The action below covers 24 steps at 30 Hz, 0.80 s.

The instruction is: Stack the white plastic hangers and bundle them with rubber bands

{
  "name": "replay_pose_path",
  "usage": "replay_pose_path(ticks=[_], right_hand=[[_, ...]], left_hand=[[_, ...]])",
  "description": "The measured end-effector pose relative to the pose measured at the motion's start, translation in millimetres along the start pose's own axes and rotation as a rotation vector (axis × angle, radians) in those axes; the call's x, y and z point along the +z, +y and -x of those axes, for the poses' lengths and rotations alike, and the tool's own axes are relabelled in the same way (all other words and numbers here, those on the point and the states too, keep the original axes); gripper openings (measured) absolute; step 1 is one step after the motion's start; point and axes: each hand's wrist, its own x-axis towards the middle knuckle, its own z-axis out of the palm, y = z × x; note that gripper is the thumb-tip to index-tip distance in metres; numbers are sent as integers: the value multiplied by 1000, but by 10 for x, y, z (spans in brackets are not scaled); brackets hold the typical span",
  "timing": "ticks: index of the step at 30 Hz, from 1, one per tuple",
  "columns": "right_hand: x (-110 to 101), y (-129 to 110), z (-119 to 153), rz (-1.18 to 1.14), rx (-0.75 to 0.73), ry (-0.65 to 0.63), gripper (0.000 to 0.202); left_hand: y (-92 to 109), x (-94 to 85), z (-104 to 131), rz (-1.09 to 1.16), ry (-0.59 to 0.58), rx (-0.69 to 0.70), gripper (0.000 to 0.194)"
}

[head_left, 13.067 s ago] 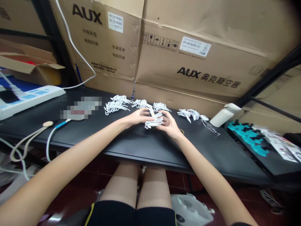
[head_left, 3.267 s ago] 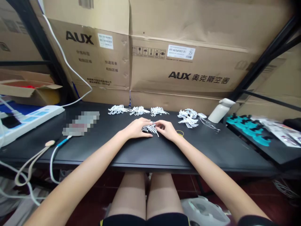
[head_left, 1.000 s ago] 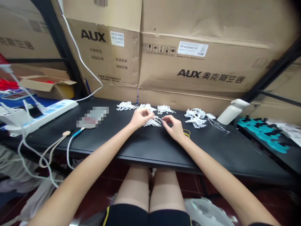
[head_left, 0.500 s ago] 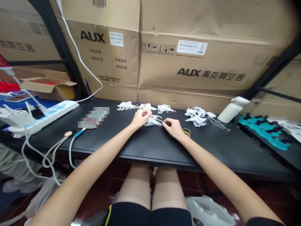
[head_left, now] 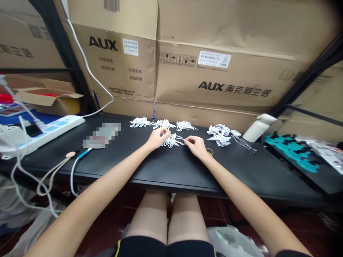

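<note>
A small pile of thin white hooked pieces (head_left: 173,141) lies on the black table between my hands. My left hand (head_left: 158,138) is closed at its left end, thumb and forefinger pinched on the white pieces. At the pile's right ends, my right hand (head_left: 195,145) is closed too, its fingertips together on the tip of a white piece. Behind stand three similar bunches in a row: left (head_left: 141,122), middle (head_left: 164,124) and right (head_left: 185,125). More white bunches (head_left: 219,137) lie farther right. Yellow rubber bands (head_left: 209,152) are partly hidden beside my right wrist.
A white bottle (head_left: 258,128) stands at the right, near glasses (head_left: 245,144) and a tray of teal parts (head_left: 293,153). On the left are a white power strip (head_left: 50,134), a blurred-out device (head_left: 103,135) and cables. Cardboard boxes (head_left: 214,28) wall off the back.
The view has shifted slightly, so the scene sits a little farther left. Both hands keep nearly the same place at the pile; my left hand has moved slightly toward me.
</note>
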Motion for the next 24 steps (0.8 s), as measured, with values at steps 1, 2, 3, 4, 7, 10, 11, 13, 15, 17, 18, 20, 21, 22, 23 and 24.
replay_pose_path(ticks=[1, 2, 3, 4, 7, 10, 11, 13, 15, 17, 18, 20, 21, 22, 23, 24], right_hand=[[-1, -1, 1, -22, 5, -2, 19], [-2, -4, 3, -37, 4, -8, 19], [-2, -8, 6, -41, -3, -18, 18], [-1, -13, 9, -33, -14, -31, 17], [14, -21, 19, 45, -57, -69, 15], [46, -4, 17, 103, -86, -83, 18], [57, 6, 13, 106, -100, -85, 20], [77, 24, 2, 100, -136, -89, 22], [87, 30, -5, 93, -164, -87, 22], [88, 22, -2, 89, -167, -70, 23], [86, 13, 3, 88, -166, -58, 23], [82, -8, 18, 81, -176, -38, 23], [80, -19, 26, 77, -185, -31, 23], [80, -28, 33, 75, -195, -23, 23], [81, -36, 40, 77, -206, -14, 23], [83, -41, 45, 85, -215, -4, 23]], left_hand=[[-2, 1, 1, 10, 2, 2, 27], [-4, 5, 2, 28, 2, 3, 27], [-6, 11, 2, 49, -3, 2, 27], [-7, 19, 1, 71, -13, 3, 28], [0, 41, 0, 130, -45, -6, 27], [26, 41, 4, 130, 4, 1, 26], [37, 36, 7, 125, 30, 14, 26], [61, 24, 13, 124, 57, 56, 25], [80, 18, 20, 135, 59, 94, 25], [87, 19, 23, 141, 86, 94, 22], [85, 21, 22, 137, 115, 76, 19], [71, 22, 14, 122, 186, 24, 17], [61, 20, 8, 112, 223, 2, 21], [49, 15, 0, 97, 257, -11, 26], [38, 8, -7, 80, 289, -19, 31], [28, -2, -15, 62, 322, -31, 34]])
